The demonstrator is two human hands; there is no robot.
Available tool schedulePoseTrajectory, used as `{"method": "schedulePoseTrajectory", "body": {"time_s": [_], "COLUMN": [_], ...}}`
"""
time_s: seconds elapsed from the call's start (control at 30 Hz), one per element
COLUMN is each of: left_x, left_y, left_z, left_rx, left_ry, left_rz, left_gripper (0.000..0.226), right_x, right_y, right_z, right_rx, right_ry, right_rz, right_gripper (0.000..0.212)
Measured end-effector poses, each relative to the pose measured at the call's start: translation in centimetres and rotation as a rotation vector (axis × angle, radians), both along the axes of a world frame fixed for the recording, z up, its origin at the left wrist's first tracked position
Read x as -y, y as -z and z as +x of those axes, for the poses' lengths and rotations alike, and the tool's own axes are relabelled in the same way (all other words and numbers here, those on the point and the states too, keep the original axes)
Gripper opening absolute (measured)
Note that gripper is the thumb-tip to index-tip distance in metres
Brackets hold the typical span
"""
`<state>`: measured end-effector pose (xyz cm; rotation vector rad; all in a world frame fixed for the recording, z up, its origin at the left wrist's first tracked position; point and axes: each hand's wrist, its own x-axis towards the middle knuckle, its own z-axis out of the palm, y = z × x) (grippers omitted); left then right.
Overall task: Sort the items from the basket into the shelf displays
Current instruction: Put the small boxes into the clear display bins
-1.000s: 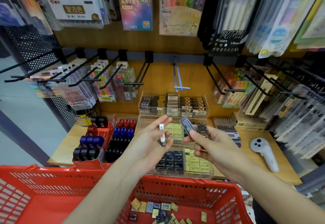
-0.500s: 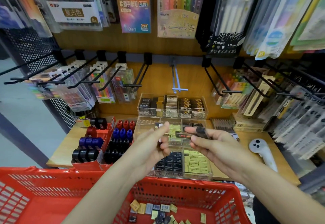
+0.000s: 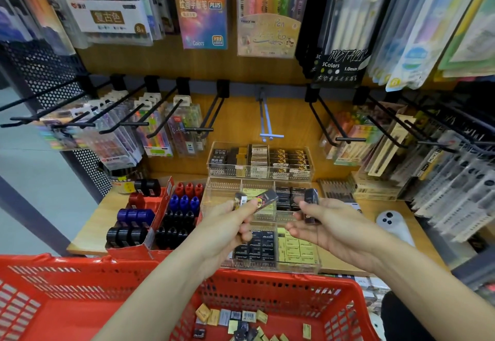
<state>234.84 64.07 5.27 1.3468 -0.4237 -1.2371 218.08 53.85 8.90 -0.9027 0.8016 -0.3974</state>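
Observation:
My left hand (image 3: 227, 229) pinches two small erasers above the clear acrylic display: a dark wrapped eraser (image 3: 267, 198) and a white-ended one (image 3: 240, 200). My right hand (image 3: 325, 226) holds another dark eraser (image 3: 311, 204) upright between thumb and fingers. Both hands hover over the tiered clear display trays (image 3: 267, 261), which hold black and yellow erasers in compartments. The red basket (image 3: 281, 285) sits below my arms, with several small erasers (image 3: 235, 320) loose on its floor.
A red cardboard box (image 3: 158, 222) of red, blue, purple and black sharpeners stands to the left. A white controller (image 3: 393, 224) lies on the wooden shelf at right. Black peg hooks (image 3: 171, 111) with hanging pen packs jut out above the display.
The dark eraser has passed from my right hand to my left, which now holds it with the white-ended one. My right hand drew back slightly rightward, keeping its other dark eraser.

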Motion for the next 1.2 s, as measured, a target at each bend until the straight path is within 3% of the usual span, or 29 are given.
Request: {"method": "schedulePoseTrajectory", "body": {"time_s": [0.07,0.17,0.27,0.4,0.53,0.57,0.7,0.8,0.97,1.03,1.1,1.2], "left_x": [0.1,0.0,-0.1,-0.1,0.1,0.1,-0.2,-0.5,-0.7,-0.7,0.0,1.8], "left_y": [-0.1,-0.1,0.1,0.2,-0.6,-0.7,-0.8,-1.2,-1.1,-1.0,-0.6,0.5], "left_z": [0.0,-0.6,-2.0,-3.4,-3.1,-2.8,-1.5,-1.2,-1.2,-1.4,-1.4,-1.0], "left_rx": [-0.066,-0.065,0.017,0.136,-0.105,-0.088,0.219,0.402,0.744,0.702,0.709,0.617], "left_ry": [-0.039,-0.015,0.078,0.178,0.102,0.079,0.046,0.174,0.339,0.323,0.22,0.058], "left_rz": [-0.02,-0.021,-0.028,-0.065,-0.055,-0.052,-0.034,-0.071,-0.218,-0.236,-0.215,-0.144], "left_gripper": [0.018,0.019,0.027,0.017,0.023,0.026,0.04,0.046,0.03,0.028,0.031,0.046], "right_x": [0.0,-0.4,-1.4,-2.1,-1.6,-1.3,-1.1,-1.3,-0.9,-0.8,-0.6,-0.1], "right_y": [0.0,0.3,0.2,0.6,0.4,0.3,-0.5,-0.6,-0.8,-0.7,-0.2,0.4], "right_z": [0.0,0.1,0.5,0.9,0.9,0.7,0.1,-0.2,-0.4,-0.3,-0.1,0.6], "right_rx": [0.055,0.021,0.011,-0.004,0.034,0.052,0.006,-0.061,-0.1,-0.102,-0.158,-0.449], "right_ry": [0.04,-0.015,-0.16,-0.168,-0.039,-0.013,-0.163,-0.374,-0.55,-0.491,-0.357,-0.215], "right_rz": [0.112,0.034,-0.051,-0.08,-0.045,-0.02,0.001,-0.023,0.032,0.042,-0.183,-0.932], "right_gripper": [0.041,0.048,0.02,0.021,0.022,0.022,0.02,0.024,0.042,0.051,0.056,0.056]}}
